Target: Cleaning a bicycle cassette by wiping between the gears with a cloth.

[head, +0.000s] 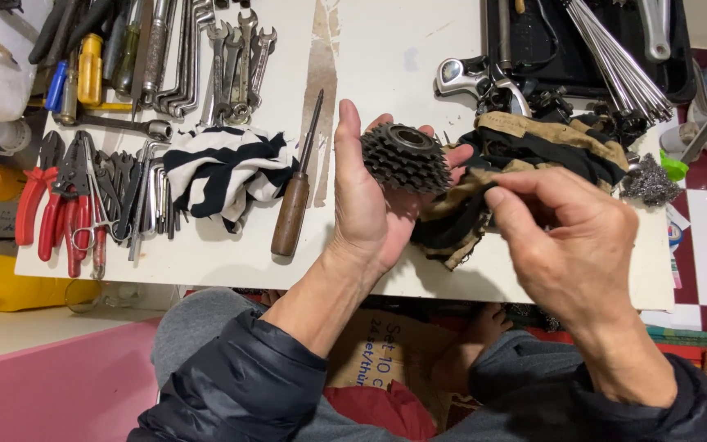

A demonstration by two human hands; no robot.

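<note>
Left hand (370, 205) cradles a grimy bicycle freewheel (405, 157) in its open palm above the white worktable (386, 49); right hand (566, 245) pinches a tan-and-black rag (525, 143) beside it. Cleaning seems underway; next, the rag must be worked between the cogs.

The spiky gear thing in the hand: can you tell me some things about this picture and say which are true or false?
1. The left hand holds a toothed gear cluster. True.
2. The right hand holds a hammer. False: it pinches a black and tan rag.
3. A wooden-handled screwdriver lies beside a striped cloth. True.
4. The pliers have blue handles. False: they are red.
</note>
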